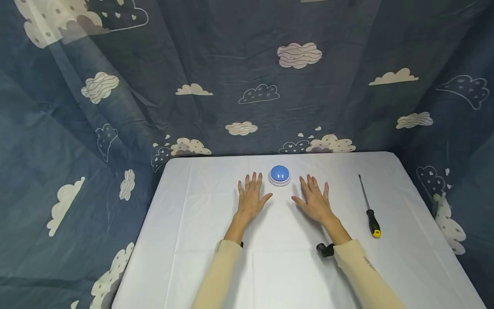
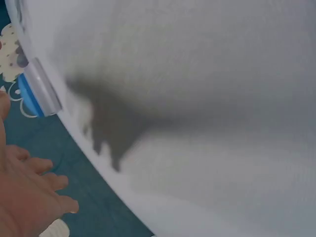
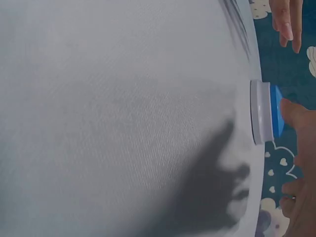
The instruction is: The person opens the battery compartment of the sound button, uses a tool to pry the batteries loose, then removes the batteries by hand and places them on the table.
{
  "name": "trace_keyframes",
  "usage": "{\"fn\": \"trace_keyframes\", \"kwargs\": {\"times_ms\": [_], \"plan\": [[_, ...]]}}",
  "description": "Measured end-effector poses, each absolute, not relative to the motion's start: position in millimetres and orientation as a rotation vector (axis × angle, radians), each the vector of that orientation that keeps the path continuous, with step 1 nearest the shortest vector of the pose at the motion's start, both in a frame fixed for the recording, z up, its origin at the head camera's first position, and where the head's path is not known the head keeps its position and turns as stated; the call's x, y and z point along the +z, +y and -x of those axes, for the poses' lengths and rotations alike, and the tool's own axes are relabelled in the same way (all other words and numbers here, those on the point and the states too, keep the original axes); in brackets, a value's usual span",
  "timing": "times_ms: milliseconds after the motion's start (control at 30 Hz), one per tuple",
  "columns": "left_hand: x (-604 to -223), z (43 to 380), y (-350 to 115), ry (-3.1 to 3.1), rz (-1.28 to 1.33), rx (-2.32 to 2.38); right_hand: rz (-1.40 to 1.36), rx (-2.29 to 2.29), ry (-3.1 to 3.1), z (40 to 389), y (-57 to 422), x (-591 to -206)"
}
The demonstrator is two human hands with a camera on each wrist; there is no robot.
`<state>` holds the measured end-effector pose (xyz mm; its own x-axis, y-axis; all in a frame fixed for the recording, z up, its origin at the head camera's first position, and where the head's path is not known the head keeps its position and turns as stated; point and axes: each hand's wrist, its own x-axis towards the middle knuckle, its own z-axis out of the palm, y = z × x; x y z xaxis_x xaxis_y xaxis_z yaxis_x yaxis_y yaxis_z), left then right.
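Note:
A round push button point(image 1: 279, 174) with a blue dome and white base stands near the table's far edge. To its left and a little nearer, my left hand point(image 1: 250, 199) is held above the table with fingers spread, holding nothing. My right hand point(image 1: 314, 201) hovers to the right of the button, its fingers straight and its palm down, also holding nothing. In the right wrist view, the button point(image 3: 264, 112) appears beyond the thumb. A screwdriver point(image 1: 369, 208) with a black and yellow handle lies at the right, apart from both hands.
A white cloth covers the table point(image 1: 208, 266). Behind it and at both sides hangs a dark blue curtain point(image 1: 239, 43) with cloud prints. A black strap mount point(image 1: 325, 249) sits on the right wrist.

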<state>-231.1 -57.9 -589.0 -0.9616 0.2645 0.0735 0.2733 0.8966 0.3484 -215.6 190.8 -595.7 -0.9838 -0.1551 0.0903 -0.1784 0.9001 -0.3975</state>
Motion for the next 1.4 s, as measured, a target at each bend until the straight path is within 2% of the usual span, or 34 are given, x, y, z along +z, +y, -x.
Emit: {"fn": "trace_keyframes", "kwargs": {"times_ms": [533, 1033, 1400], "plan": [[-620.8, 250.8, -44.2, -2.974, 0.394, -0.735, -0.275, 0.723, -2.982, 238.0, 173.7, -608.3], [-613.0, 274.1, -24.6, -3.063, 0.45, -0.762, -0.285, 0.817, -3.011, 257.8, 167.8, -616.3], [-606.1, 282.8, -20.7, -3.05, 0.415, -1.015, -0.297, 0.999, -2.982, 263.3, 162.2, -622.2]]}}
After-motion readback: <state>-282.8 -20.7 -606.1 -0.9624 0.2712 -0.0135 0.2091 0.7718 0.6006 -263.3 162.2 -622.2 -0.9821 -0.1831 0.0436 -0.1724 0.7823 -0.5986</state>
